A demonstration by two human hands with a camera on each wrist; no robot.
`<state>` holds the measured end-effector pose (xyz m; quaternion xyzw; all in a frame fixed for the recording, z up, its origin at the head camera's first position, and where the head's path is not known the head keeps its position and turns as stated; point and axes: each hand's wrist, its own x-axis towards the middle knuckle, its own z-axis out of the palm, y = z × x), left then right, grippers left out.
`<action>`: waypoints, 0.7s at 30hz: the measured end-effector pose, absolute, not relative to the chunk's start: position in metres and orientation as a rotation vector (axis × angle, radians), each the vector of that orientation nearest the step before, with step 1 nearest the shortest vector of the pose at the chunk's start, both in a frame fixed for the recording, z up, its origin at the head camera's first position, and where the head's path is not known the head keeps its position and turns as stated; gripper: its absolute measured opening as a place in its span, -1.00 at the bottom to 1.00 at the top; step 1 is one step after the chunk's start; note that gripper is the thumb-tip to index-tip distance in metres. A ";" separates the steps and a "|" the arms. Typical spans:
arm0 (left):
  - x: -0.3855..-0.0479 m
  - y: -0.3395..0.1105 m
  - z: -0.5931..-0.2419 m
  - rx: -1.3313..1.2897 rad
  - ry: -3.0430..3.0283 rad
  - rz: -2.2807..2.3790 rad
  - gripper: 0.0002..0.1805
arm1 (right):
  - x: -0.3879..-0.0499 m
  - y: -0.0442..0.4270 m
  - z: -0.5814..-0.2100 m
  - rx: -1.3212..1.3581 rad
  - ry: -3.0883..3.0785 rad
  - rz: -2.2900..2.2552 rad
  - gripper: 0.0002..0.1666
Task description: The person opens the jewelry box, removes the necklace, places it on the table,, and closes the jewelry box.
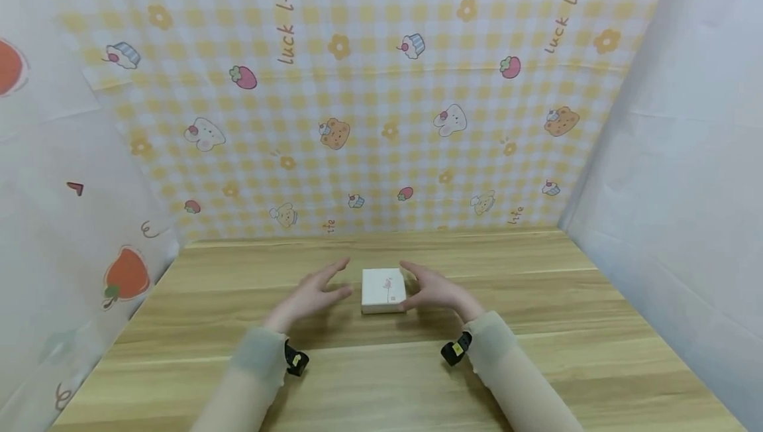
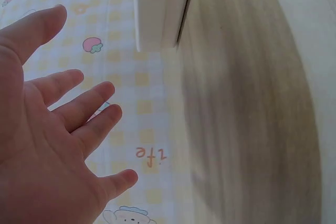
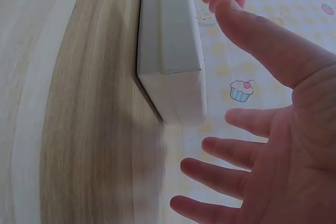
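A small white square box (image 1: 381,287) with a thin pink flower drawn on its lid lies closed on the wooden table. My left hand (image 1: 314,295) hovers to its left, fingers spread, apart from the box. On the other side, my right hand (image 1: 438,291) is held close to the box's right edge with thumb and fingers apart. In the left wrist view the box (image 2: 157,11) stands beyond my loosely spread fingers. The right wrist view shows the box's side (image 3: 178,30) with the lid seam, and nothing gripped in my palm.
The wood-grain table (image 1: 387,379) reaches back to a yellow checked cloth (image 1: 369,101) hanging as a wall. White cloth hangs at the left (image 1: 53,154) and right (image 1: 685,173) sides. A black strap device (image 1: 296,359) sits on each wrist.
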<state>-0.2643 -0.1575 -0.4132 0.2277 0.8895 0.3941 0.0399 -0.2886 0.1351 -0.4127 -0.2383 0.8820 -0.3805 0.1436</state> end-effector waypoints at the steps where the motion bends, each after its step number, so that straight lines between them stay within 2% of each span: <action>1: -0.264 -0.157 -0.414 0.690 2.717 1.218 -0.22 | -0.289 0.135 -0.413 -0.690 2.542 -1.094 0.20; 21: -0.279 -0.150 -0.424 0.628 2.631 1.262 -0.05 | -0.302 0.122 -0.409 -0.756 2.536 -1.034 0.23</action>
